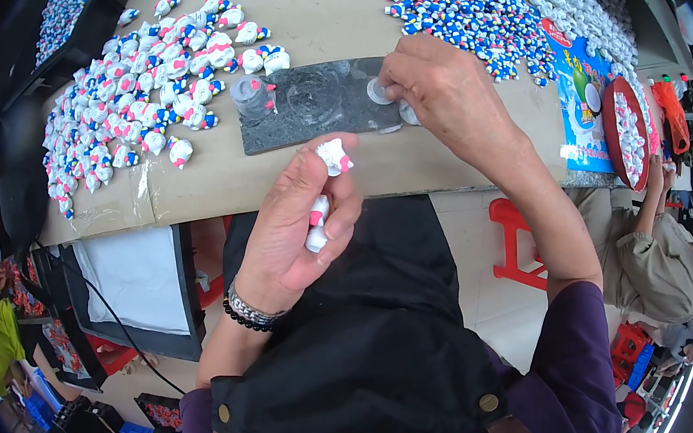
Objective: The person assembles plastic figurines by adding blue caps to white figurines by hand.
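Gripping small white figurines (325, 193), the left hand (299, 220) hovers while the right hand (450, 96) pinches a white cap (378, 92) on the dark slab (312, 110).

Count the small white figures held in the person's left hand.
2 show: one figure pinched at the fingertips of the left hand, another figure tucked in its palm; more may be hidden.

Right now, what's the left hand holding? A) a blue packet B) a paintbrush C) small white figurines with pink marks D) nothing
C: the left hand grips several small white figurines with pink marks, one at the fingertips and more in the palm, while the right hand rests on the dark slab.
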A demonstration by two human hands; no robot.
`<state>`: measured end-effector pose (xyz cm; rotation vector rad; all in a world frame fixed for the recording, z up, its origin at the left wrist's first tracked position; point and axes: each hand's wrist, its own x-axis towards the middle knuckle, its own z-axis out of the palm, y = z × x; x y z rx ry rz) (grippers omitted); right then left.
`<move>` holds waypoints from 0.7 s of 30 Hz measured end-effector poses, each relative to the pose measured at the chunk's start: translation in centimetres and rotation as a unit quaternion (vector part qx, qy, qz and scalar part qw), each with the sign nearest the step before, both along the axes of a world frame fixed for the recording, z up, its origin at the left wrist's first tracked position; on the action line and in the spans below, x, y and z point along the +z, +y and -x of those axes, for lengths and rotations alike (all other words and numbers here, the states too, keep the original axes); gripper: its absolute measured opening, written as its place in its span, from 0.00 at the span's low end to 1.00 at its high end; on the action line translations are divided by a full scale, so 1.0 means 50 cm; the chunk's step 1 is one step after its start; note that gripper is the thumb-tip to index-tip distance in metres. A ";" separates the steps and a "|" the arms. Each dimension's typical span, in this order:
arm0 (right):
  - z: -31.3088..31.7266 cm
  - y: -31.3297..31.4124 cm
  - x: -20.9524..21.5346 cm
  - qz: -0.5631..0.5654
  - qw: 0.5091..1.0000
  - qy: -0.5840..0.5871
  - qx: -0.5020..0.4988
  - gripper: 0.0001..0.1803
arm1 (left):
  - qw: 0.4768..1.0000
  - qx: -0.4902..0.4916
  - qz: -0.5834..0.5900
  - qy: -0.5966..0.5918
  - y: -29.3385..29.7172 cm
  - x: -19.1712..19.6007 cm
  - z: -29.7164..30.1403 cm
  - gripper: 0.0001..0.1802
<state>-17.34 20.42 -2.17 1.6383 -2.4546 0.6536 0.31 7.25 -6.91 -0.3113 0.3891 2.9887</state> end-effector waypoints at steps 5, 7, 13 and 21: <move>0.001 0.005 0.000 0.053 0.996 -0.069 0.008 0.05 | 0.999 0.011 0.028 -0.028 -0.002 0.017 0.009 0.23; -0.014 0.010 0.011 0.128 0.963 -0.222 -0.081 0.05 | 0.996 0.017 0.042 -0.075 0.001 0.026 0.012 0.22; -0.047 0.029 0.004 0.255 0.894 -0.346 -0.125 0.04 | 0.997 -0.007 0.042 -0.059 0.005 0.029 0.026 0.14; -0.042 0.037 -0.019 0.280 0.860 -0.393 -0.166 0.04 | 0.996 -0.050 0.071 -0.032 0.027 0.026 0.034 0.19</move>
